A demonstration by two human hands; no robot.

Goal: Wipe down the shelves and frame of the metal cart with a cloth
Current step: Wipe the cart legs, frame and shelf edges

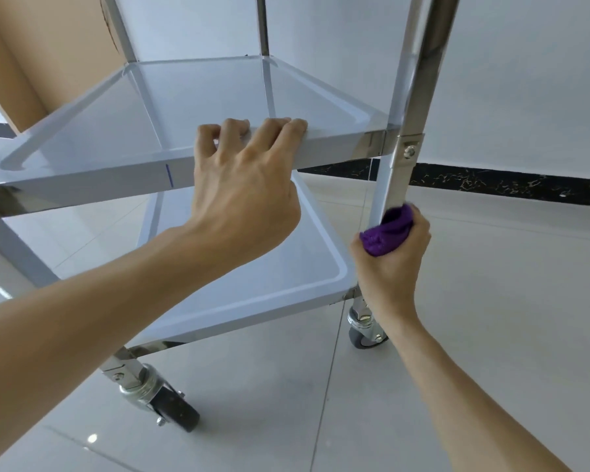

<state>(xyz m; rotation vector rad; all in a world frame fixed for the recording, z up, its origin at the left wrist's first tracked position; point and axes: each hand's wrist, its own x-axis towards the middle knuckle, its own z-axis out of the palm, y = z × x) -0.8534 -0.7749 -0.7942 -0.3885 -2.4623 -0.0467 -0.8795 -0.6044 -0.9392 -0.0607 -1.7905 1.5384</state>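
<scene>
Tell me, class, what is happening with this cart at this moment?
A person is cleaning a metal cart. The right hand grips a purple cloth around the front upright post, between the middle shelf and the bottom shelf. The left hand steadies the cart, fingers hooked over the middle shelf's front edge.

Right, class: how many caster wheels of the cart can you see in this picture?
2. One caster wheel is under the near corner, bottom centre; the other caster wheel is under the post beside the right hand. More may be hidden.
</scene>
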